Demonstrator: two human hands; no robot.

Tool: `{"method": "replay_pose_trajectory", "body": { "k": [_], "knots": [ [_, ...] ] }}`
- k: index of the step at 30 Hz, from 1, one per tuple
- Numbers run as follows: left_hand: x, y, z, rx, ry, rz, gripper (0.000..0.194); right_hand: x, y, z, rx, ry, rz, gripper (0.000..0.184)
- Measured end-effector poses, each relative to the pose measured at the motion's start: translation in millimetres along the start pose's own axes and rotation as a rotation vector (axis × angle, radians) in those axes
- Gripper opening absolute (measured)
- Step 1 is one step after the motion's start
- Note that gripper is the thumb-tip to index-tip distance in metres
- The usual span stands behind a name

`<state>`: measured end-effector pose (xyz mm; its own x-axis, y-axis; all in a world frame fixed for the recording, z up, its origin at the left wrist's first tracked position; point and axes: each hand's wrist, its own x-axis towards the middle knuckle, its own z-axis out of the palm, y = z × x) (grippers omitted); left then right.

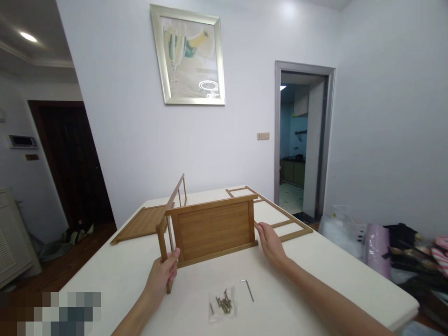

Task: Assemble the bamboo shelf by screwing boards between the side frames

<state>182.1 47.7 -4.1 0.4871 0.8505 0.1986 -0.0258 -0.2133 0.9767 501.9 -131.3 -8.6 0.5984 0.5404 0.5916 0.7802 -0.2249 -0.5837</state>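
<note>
My left hand [167, 267] is closed round the near upright of a brown wooden side frame [163, 242], which stands on edge and runs away from me. Against this frame, a wooden shelf panel [215, 231] with raised rails stands on its long edge. At the panel's right end is my right hand [269, 240], its fingers bent around the edge and partly hidden behind it. Close in front lie a clear plastic bag [213, 318] with several brass-coloured screws [224, 303] and an L-shaped hex key [249, 290].
A second wooden panel [147, 221] lies flat at the left of the white table [115, 275]. Another ladder-like wooden frame [304, 230] lies flat at the right. Bags and a pink roll [376, 247] are piled beyond the table's right edge. A doorway [294, 154] opens behind.
</note>
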Motion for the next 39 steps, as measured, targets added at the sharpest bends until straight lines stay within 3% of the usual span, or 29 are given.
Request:
{"method": "replay_pose_trajectory", "body": {
  "k": [4, 8, 15, 30, 36, 39],
  "knots": [
    [2.1, -5.7, -2.5, 0.056, 0.015, 0.023, 0.05, -7.5, 31.6, -28.5, -0.19, -0.075, -0.027, 0.019],
    [2.3, -11.2, -4.9, 0.094, 0.027, 0.034, 0.048, -17.5, 42.0, -35.8, -0.341, -0.145, -0.024, 0.019],
    [4.2, -21.6, -9.6, 0.19, 0.042, 0.04, 0.046, -21.8, 30.1, -35.3, -0.487, -0.207, -0.04, 0.023],
    [-0.9, -10.9, -10.7, 0.272, 0.048, 0.034, 0.049, -22.3, 15.5, -39.6, -0.516, -0.235, -0.074, 0.038],
    [-0.9, -10.1, -9.0, 0.271, 0.049, 0.042, 0.046, -22.2, 10.3, -43.9, -0.478, -0.219, -0.107, 0.033],
    [-0.3, -11.8, -8.8, 0.26, 0.048, 0.042, 0.044, -29.3, -3.9, -45.2, -0.439, -0.221, -0.136, 0.028]
  ]
}}
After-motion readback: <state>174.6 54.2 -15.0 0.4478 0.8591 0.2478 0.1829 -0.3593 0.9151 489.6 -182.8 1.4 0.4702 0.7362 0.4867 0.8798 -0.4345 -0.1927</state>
